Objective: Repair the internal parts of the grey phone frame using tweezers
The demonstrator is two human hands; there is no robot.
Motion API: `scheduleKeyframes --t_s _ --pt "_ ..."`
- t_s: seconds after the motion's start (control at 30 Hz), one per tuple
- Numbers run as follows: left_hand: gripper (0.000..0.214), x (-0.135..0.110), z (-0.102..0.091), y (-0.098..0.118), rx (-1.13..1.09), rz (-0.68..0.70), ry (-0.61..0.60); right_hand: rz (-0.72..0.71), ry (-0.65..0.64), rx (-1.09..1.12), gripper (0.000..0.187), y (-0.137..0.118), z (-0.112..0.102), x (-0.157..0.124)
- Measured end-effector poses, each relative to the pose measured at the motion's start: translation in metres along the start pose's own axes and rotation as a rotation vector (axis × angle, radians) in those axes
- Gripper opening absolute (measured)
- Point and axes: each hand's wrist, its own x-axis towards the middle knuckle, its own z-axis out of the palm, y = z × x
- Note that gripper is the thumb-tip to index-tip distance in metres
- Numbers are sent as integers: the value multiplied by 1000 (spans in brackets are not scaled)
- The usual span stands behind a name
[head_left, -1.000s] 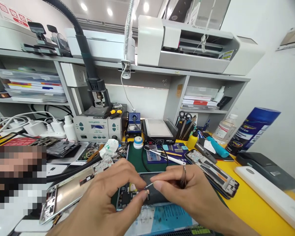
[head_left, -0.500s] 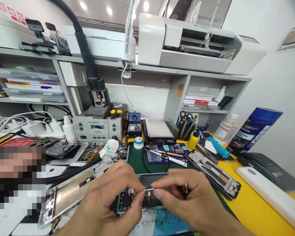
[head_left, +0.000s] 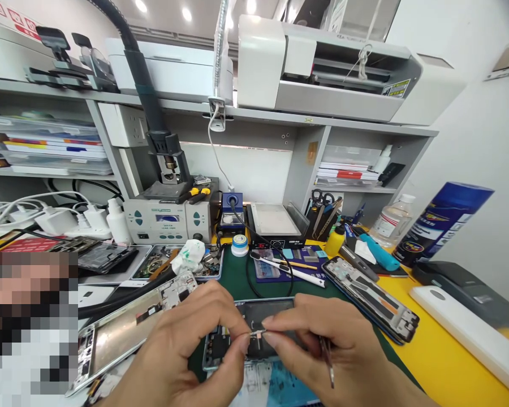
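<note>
Bright, ceiling lights (head_left: 186, 14) overhead, stretched wide-angle edges, pixelated patch (head_left: 29, 328) lower left

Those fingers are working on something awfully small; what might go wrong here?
The tiny part pinched between the left hand and the right hand could slip and drop into the open phone beneath. The slim metal tool tucked in the right hand might scrape the open phone if that hand dips.

I hold a tiny silvery strip (head_left: 257, 332) level above an opened, pale-rimmed black phone (head_left: 258, 314). A slender metallic tool (head_left: 330, 370) slants nearby.
</note>
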Motion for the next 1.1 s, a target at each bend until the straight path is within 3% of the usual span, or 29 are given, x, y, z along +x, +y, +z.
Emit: scheduleKeyframes --t_s 0.57,0.87,1.1 --pt "31 -7 2 -6 -291 -409 -103 -16 -26 -20 10 -2 0 -2" --pt "38 -5 2 -3 -302 -497 -129 4 -41 -25 11 -2 1 0" --pt "37 -2 -1 0 -278 -475 -151 38 -30 5 9 -1 3 -6"
